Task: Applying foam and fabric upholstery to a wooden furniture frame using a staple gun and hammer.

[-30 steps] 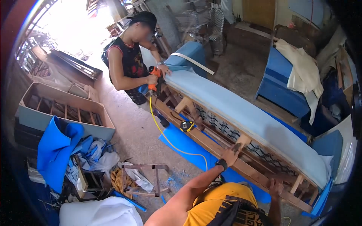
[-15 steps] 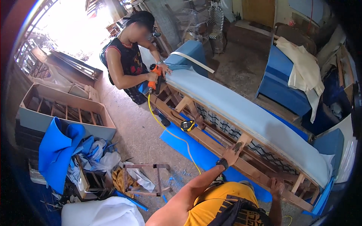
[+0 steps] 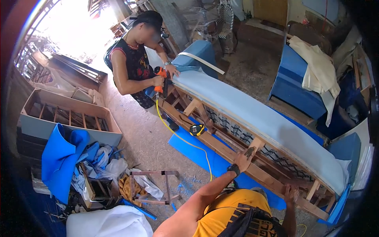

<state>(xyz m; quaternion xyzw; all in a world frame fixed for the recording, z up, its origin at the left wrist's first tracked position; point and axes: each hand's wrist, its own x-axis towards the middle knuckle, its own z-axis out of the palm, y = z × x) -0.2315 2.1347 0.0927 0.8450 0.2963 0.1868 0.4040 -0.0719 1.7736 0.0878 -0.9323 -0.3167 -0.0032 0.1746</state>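
A long wooden sofa frame (image 3: 221, 147) lies in front of me, its upper side padded in pale blue (image 3: 252, 106). My left hand (image 3: 241, 159) is closed on its front rail beside a pale crosspiece; a small dark patch at the fingers is unclear. Further right, my right hand (image 3: 291, 193) grips the same rail, its fingers partly in shadow. A yellow-and-black tape measure (image 3: 196, 130) rests on the rail to my left. At the far left end, a co-worker presses an orange pneumatic stapler (image 3: 161, 75) to the frame, one hand on the blue cover.
A yellow air hose (image 3: 185, 144) runs from the stapler across the floor toward me. Blue sheeting (image 3: 189, 152) lies under the frame. On the left are a wooden box frame (image 3: 71, 118), scrap fabric and a small metal frame (image 3: 167, 187). A blue sofa piece (image 3: 294, 79) stands behind.
The co-worker's stapler has shifted very slightly at the frame's end, and the hose has swung a little. My hands stay on the rail.
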